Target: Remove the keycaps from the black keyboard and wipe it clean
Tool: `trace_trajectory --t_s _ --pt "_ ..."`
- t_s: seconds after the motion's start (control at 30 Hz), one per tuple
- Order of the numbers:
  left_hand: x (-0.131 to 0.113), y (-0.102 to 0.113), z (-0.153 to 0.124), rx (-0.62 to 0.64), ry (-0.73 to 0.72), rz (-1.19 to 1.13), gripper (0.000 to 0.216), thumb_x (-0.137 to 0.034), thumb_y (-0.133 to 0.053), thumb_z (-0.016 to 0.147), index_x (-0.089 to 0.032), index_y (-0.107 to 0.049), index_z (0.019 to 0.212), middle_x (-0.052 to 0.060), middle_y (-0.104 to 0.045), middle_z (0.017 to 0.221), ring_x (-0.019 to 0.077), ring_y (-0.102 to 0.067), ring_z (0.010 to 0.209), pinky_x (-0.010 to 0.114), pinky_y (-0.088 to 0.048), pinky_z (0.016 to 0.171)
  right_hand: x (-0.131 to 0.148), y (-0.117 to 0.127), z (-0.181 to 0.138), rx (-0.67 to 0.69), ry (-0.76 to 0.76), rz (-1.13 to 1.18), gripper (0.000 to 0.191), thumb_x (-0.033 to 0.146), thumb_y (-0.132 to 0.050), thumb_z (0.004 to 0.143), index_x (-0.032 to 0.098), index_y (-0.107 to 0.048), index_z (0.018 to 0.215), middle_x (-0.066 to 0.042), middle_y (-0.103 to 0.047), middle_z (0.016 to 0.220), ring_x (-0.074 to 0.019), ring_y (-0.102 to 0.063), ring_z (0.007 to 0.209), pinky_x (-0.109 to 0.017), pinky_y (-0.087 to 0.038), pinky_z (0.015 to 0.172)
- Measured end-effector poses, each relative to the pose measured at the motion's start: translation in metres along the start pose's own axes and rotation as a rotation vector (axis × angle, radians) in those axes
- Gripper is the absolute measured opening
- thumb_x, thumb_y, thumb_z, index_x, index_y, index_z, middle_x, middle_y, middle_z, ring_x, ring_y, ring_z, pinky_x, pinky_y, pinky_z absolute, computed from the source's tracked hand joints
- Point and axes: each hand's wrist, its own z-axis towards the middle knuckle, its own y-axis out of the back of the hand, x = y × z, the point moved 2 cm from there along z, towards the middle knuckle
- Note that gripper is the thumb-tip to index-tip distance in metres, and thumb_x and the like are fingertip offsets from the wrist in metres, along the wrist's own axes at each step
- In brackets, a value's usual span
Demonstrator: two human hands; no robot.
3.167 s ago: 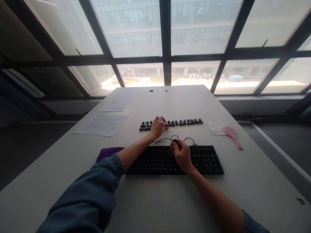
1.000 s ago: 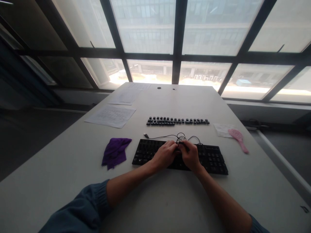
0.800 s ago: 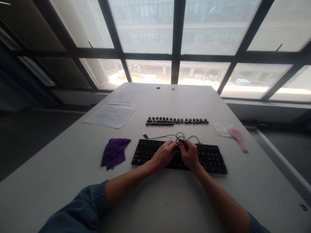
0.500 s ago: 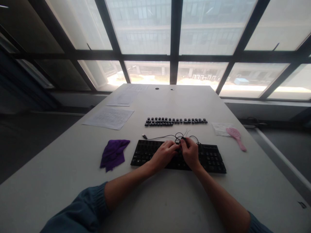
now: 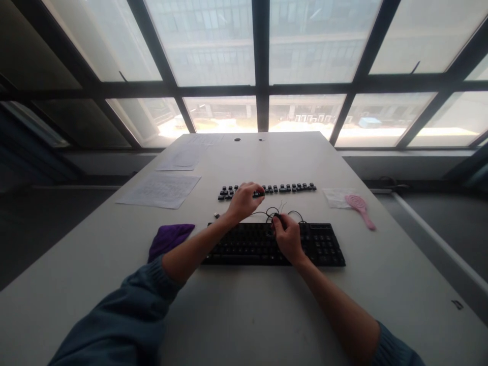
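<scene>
Keycap row (image 5: 293, 187) now under left hand (image 5: 244, 201)

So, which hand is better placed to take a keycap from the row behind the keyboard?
Left. The left hand is over the row of keycaps, fingertips at it. The right hand sits on the keyboard by the black cable, nearer the person, so it would probably reach farther.

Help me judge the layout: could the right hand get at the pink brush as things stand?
Probably yes. The right hand sits on the keyboard; the pink brush lies to its right on the table, nothing between them. Its fingers look curled in a pinch, though.
</scene>
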Motion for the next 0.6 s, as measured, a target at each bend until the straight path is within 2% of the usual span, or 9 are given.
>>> trace_trajectory --t_s 0.1,0.23,0.37,0.6 --pt "0.021 -0.026 0.033 0.110 0.008 0.152 0.014 -0.019 -0.071 0.082 -0.020 -0.072 0.095 0.006 -0.068 0.095 0.0240 -0.057 0.097 0.038 -0.047 0.091 -0.002 0.000 0.000 0.002 0.003 -0.006 0.029 0.038 -0.054 0.093 0.021 -0.055 0.070 -0.002 -0.061 0.062 -0.0176 -0.055 0.056 -0.027 -0.039 0.052" --pt "0.036 -0.053 0.047 0.154 -0.007 0.213 0.011 -0.018 -0.075 0.078 -0.019 -0.076 0.089 0.008 -0.066 0.102 0.0277 -0.052 0.103 0.041 -0.046 0.095 -0.002 0.000 0.001 0.005 0.015 0.002 0.029 0.037 -0.054 0.094 0.021 -0.054 0.070 -0.002 -0.061 0.062 -0.0174 -0.055 0.057 -0.027 -0.039 0.052" --pt "0.045 -0.063 0.045 0.150 -0.010 0.237 0.012 -0.020 -0.076 0.077 -0.021 -0.077 0.090 0.009 -0.062 0.111 0.0300 -0.047 0.109 0.044 -0.043 0.100 -0.001 -0.001 0.000 0.011 0.015 0.017 0.029 0.037 -0.054 0.095 0.021 -0.054 0.071 -0.001 -0.060 0.063 -0.0163 -0.054 0.055 -0.026 -0.039 0.052" --pt "0.057 -0.071 0.042 0.132 0.015 0.217 0.012 -0.020 -0.077 0.076 -0.023 -0.079 0.088 0.008 -0.063 0.109 0.0296 -0.047 0.108 0.044 -0.044 0.100 0.000 -0.001 0.000 0.011 0.007 0.039 0.029 0.038 -0.055 0.094 0.021 -0.053 0.070 -0.002 -0.060 0.063 -0.0166 -0.054 0.055 -0.026 -0.039 0.050"
